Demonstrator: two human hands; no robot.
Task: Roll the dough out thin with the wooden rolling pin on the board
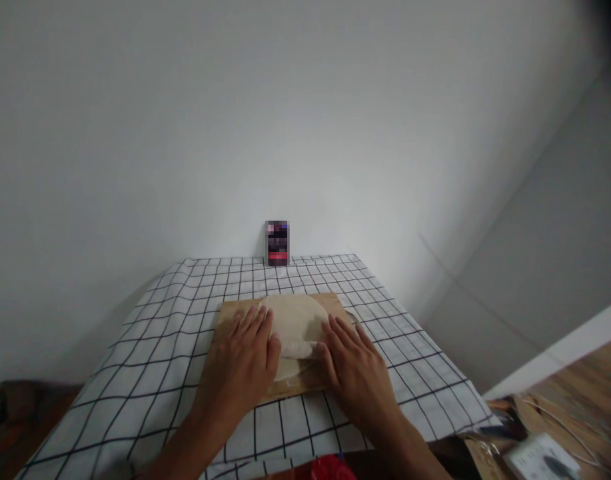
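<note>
A sheet of pale dough (296, 315) lies flattened on a wooden board (342, 304). Across it, between my hands, runs a light-coloured rolling pin (301, 350); its ends are hidden under my palms. My left hand (251, 347) lies over the pin's left end, fingers stretched forward over the dough and board. On the other end rests my right hand (354, 357), also flat, its fingers pointing forward at the dough's right edge. Neither hand's fingers are wrapped round the pin.
A white cloth with black checks (160, 347) covers the table. At the back, a small dark, pixelated screen or phone (278, 244) stands against the white wall (295, 120). A white power strip (541, 457) sits low at the right, with a cable beside it.
</note>
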